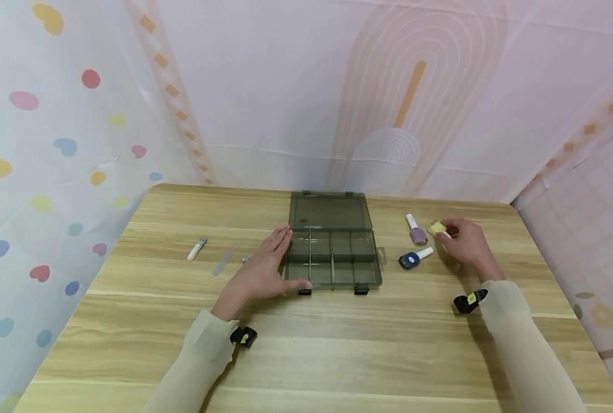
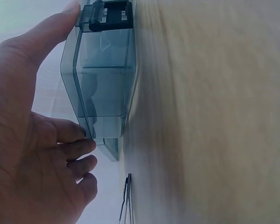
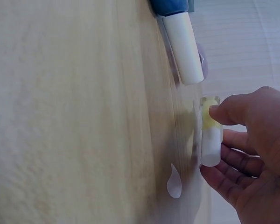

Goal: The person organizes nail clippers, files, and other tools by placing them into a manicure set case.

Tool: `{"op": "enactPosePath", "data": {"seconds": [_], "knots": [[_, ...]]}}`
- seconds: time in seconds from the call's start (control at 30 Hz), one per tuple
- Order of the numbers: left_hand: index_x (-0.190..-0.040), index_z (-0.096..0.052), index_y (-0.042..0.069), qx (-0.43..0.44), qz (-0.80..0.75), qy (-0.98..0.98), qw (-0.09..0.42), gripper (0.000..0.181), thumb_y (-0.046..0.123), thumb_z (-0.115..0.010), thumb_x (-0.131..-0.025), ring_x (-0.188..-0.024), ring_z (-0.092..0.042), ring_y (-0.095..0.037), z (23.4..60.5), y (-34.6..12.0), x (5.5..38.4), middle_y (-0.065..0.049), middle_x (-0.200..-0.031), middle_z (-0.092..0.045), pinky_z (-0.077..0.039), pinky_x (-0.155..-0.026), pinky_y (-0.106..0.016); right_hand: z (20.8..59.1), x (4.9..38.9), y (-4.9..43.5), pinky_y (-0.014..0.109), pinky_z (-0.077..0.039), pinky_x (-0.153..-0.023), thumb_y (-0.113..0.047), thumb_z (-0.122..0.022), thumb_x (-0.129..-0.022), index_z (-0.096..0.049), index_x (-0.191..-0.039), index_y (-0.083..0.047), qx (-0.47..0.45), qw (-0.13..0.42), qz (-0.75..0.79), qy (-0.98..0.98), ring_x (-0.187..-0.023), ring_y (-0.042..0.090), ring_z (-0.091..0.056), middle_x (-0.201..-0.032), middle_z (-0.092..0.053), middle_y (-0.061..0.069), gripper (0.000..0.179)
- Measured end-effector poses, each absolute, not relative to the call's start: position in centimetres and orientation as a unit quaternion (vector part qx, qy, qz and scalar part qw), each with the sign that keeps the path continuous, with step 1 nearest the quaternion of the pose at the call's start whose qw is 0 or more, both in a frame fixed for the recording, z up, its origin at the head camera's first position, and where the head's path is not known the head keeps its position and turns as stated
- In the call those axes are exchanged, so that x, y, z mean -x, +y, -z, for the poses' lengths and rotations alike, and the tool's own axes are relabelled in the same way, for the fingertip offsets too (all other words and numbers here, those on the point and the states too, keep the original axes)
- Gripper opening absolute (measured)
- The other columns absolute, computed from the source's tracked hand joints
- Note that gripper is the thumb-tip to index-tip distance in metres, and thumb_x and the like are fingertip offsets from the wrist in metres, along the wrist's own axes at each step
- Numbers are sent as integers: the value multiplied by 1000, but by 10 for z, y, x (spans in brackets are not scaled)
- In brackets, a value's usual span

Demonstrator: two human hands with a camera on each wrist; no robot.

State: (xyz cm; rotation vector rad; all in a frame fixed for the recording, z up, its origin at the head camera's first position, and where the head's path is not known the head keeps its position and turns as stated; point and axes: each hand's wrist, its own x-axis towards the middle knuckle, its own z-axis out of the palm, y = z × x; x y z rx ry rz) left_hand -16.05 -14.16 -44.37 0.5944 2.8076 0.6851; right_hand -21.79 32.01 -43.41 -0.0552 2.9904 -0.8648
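Observation:
My left hand (image 1: 262,272) rests at the near left of an open, dark translucent divided box (image 1: 332,288), thumb on the front edge and outstretched fingers along the left rim. In the left wrist view, the thumb lies beside a black latch (image 2: 113,16). My right hand (image 1: 464,238) pinches a small nail polish bottle (image 3: 211,142), yellow with a white cap, between thumb and fingers, close over the table. Left of that hand lie a purple nail polish bottle (image 1: 418,234) and a dark blue one (image 1: 411,260), both white-capped.
A nail clipper (image 1: 197,249) and a pale nail file (image 1: 225,261) lie left of the box. A small metal item (image 1: 245,259) is partly hidden by the left hand. Below the right hand is a pale teardrop-shaped piece (image 3: 174,184). A patterned cloth wall (image 1: 265,115) borders the wooden table (image 1: 337,355).

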Motion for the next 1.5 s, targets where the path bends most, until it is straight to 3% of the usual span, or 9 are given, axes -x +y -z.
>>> {"op": "enactPosePath", "data": {"seconds": [0.47, 1.17, 1.5], "knots": [[-165, -8, 8, -199, -232, 948, 94, 129, 82, -67, -78, -162, -3, -27, 445, -142, 160, -6, -175, -2, -20, -129, -51, 425, 206, 308, 60, -51, -100, -15, -60, -100, -56, -139, 9, 43, -10, 304, 952, -115, 48, -61, -127, -61, 32, 45], [-166, -8, 10, -189, -248, 945, 100, 129, 81, -69, -77, -162, -4, -28, 447, -146, 159, -4, -175, -2, -26, -126, -55, 417, 204, 261, 56, -57, -92, -4, -69, -94, -66, -127, 9, 150, -76, 323, 931, -101, 42, -68, -110, -70, 26, 36], [-166, -8, 10, -189, -250, 945, 100, 129, 81, -68, -77, -162, -4, -28, 447, -146, 158, -4, -175, -2, -24, -127, -55, 409, 199, 234, 52, -58, -90, -7, -72, -94, -69, -125, 5, 191, -64, 318, 927, -101, 37, -68, -111, -70, 21, 34]]}}
